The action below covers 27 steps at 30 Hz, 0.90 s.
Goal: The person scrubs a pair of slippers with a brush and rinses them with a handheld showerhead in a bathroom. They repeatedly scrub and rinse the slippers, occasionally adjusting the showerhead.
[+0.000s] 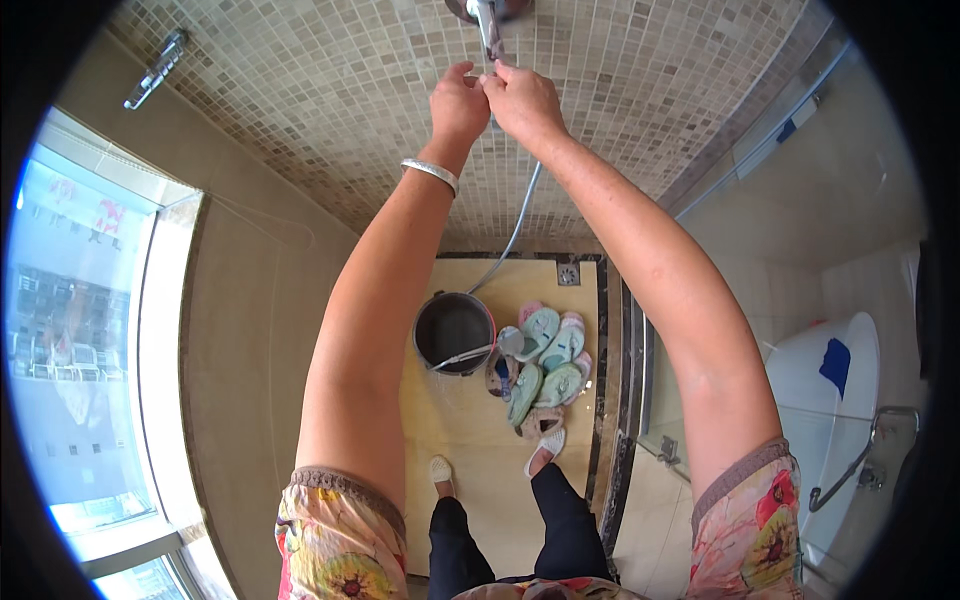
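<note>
Both of my hands are raised together at the mosaic wall, just below the chrome lever of a shower mixer (489,31). My left hand (459,109) is curled, its fingertips close to those of my right hand (525,103). The right thumb and forefinger are by the lever's lower tip. Whatever lies between the fingers is hidden. A grey shower hose (526,202) runs from behind my right hand down to a black bucket (454,300) on the floor. Across the bucket's rim lies a hand shower (511,341), its head outside over the shoes.
Several pale green slippers (561,384) lie heaped beside the bucket, with a brown furry slipper (541,424) near my right foot. A floor drain (568,274) is at the far corner. Glass panels stand right, before a white toilet (795,367); a window (82,315) is left.
</note>
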Tool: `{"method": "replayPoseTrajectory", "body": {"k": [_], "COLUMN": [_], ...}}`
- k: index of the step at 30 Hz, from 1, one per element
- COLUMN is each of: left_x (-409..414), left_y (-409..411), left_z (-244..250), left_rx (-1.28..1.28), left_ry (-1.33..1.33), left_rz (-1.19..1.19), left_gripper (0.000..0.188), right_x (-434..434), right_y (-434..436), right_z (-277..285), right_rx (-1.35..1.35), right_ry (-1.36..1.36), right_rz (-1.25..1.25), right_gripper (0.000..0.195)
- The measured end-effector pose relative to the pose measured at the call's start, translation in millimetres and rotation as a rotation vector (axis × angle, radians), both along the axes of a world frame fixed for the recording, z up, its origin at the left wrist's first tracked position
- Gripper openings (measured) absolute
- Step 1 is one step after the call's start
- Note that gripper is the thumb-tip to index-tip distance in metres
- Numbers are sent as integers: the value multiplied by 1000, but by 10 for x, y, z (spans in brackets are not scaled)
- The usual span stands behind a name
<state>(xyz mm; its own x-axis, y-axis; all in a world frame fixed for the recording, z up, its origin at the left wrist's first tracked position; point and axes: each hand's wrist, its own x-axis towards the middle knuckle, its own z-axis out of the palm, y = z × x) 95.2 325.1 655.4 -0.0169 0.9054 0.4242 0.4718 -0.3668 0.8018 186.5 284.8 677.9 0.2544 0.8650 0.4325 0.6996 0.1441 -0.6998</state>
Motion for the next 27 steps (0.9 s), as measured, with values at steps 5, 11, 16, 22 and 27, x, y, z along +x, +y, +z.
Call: {"method": "replayPoseTrajectory", "body": {"k": [5, 11, 16, 22, 27], "left_x": [-405, -966, -1542, -2062, -2163], "left_y": [-356, -1059, -2026, -3259, -4126], "left_z": [-442, -1449, -2547, -4032, -5318], "left_rx": [-108, -372, -640, -794, -842], "left_ry": [-28, -111, -155, -83, 380], "left_rz": [-122, -297, -267, -139, -278], "left_gripper": [34, 34, 28, 24, 31], "right_x": [-345, -664, -784, -789, -858], "right_y": [-439, -1224, -2174, -3415, -4125], "right_z": [-390, -1479, -2584, -3916, -4757], "right_rx": [-45, -114, -337, -653, -956], "right_ry": [60, 84, 76, 54, 52], "right_rz": [30, -16, -62, -55, -46], "right_gripper": [34, 40, 34, 34, 38]}}
